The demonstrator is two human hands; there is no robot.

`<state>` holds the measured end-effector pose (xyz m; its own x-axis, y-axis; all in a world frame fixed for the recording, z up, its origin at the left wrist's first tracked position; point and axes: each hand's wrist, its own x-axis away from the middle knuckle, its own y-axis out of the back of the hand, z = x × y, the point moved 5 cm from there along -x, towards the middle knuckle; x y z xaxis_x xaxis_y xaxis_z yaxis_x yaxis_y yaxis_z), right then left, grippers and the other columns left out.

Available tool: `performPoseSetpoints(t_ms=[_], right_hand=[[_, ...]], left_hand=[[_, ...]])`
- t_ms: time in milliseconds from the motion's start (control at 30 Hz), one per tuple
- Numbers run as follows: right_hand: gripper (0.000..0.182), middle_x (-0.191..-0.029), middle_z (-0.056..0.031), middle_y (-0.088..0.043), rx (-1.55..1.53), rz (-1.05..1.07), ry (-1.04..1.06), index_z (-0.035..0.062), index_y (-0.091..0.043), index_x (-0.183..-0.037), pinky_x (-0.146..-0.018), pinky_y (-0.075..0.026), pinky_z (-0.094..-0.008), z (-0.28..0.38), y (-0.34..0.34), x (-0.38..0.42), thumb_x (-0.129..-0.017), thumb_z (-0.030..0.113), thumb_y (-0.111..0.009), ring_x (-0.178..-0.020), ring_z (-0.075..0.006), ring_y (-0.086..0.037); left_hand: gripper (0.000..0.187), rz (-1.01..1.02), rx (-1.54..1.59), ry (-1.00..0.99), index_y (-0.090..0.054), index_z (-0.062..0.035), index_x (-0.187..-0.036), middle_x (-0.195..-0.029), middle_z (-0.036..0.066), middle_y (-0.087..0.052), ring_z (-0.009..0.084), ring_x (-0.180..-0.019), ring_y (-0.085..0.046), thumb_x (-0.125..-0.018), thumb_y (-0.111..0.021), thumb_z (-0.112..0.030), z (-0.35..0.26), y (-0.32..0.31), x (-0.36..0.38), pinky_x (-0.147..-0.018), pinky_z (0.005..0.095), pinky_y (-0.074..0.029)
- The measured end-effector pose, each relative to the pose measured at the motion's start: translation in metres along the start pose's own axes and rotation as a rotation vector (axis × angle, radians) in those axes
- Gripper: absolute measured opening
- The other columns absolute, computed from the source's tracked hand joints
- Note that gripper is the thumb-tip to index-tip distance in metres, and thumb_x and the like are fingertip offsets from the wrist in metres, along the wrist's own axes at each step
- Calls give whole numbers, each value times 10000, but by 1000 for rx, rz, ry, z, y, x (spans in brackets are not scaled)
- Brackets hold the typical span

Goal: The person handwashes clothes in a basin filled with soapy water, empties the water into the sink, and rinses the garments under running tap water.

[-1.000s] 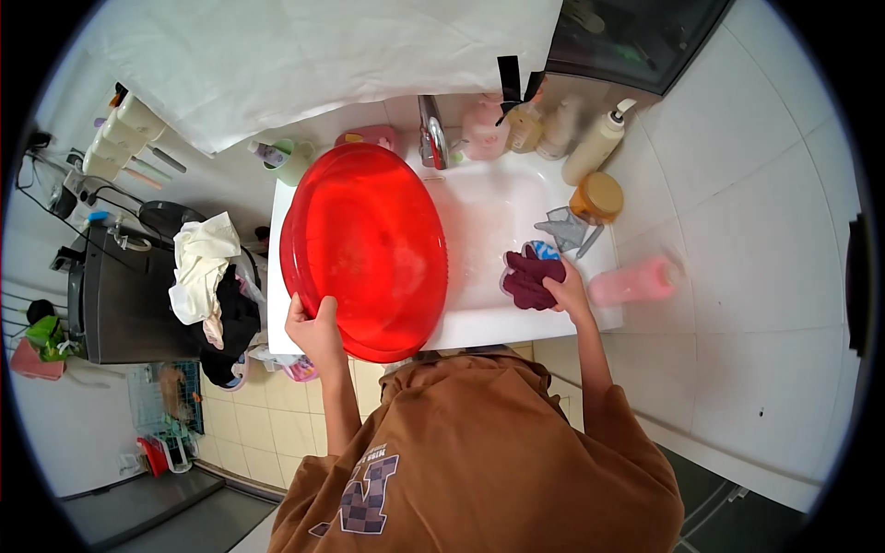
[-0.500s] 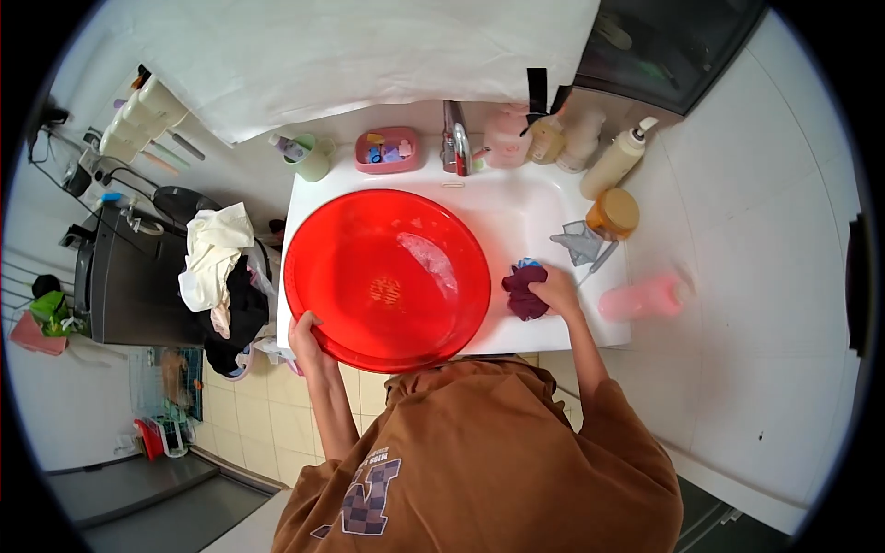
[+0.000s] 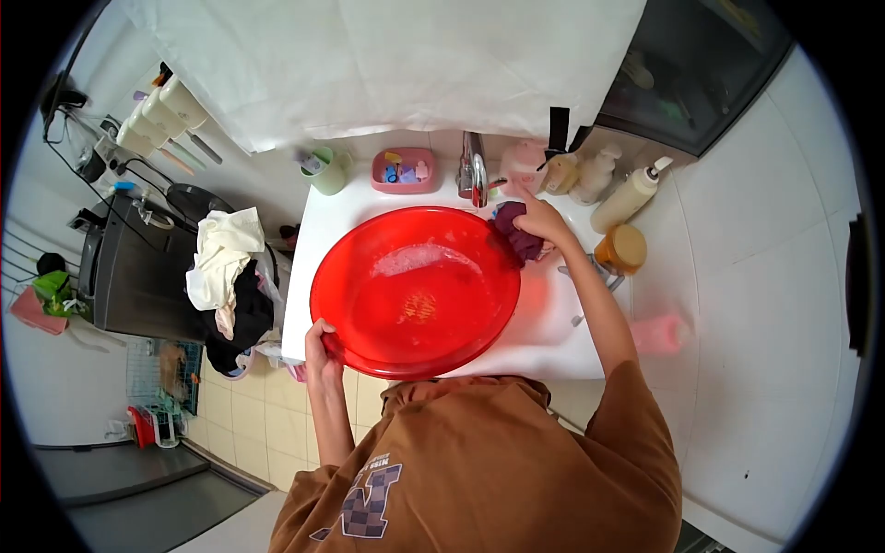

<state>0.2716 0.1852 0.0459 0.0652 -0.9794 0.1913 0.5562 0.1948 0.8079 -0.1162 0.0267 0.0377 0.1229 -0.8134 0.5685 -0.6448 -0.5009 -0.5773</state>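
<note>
A large red basin [image 3: 415, 286] with some suds and a little liquid in it rests on the white sink [image 3: 562, 341]. My left hand [image 3: 323, 348] grips its rim at the lower left. At the basin's upper right edge, my right hand [image 3: 542, 221] is closed on a dark maroon cloth [image 3: 518, 232], with a bit of blue showing beside it. The metal faucet [image 3: 472, 170] stands just behind the basin, to the left of my right hand. A grey cloth [image 3: 604, 273] lies on the sink's right side, partly hidden by my right arm.
Along the back are a green cup [image 3: 329, 173], a pink tray [image 3: 403, 171] and several bottles, among them a pump bottle [image 3: 631, 198]. An orange-lidded jar [image 3: 622, 249] sits at the right. White and black clothes [image 3: 226, 263] are piled at the left.
My right hand has moved up and away with the maroon cloth, from the sink's front to beside the faucet. The suds and liquid in the basin have shifted toward its back side.
</note>
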Motion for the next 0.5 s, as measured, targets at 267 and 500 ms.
performPoseSetpoints(t_ms=[267, 500], right_hand=[[626, -954, -197, -559, -50, -36, 122, 125, -416, -1189, -764, -422, -356, 11, 5, -24, -570, 164, -496, -876, -335, -540], [602, -878, -210, -568, -84, 13, 58, 54, -442, -1142, -735, -429, -319, 2, -10, -9, -552, 146, -518, -802, -307, -559]], left_hand=[[219, -31, 10, 12, -506, 17, -789, -816, 83, -578, 197, -748, -543, -587, -423, 19, -1, 0, -6, -744, 282, -439], [262, -72, -52, 21, -505, 24, -851, -888, 77, -580, 196, -812, -544, -599, -435, 21, -10, -9, 0, -781, 283, -429]])
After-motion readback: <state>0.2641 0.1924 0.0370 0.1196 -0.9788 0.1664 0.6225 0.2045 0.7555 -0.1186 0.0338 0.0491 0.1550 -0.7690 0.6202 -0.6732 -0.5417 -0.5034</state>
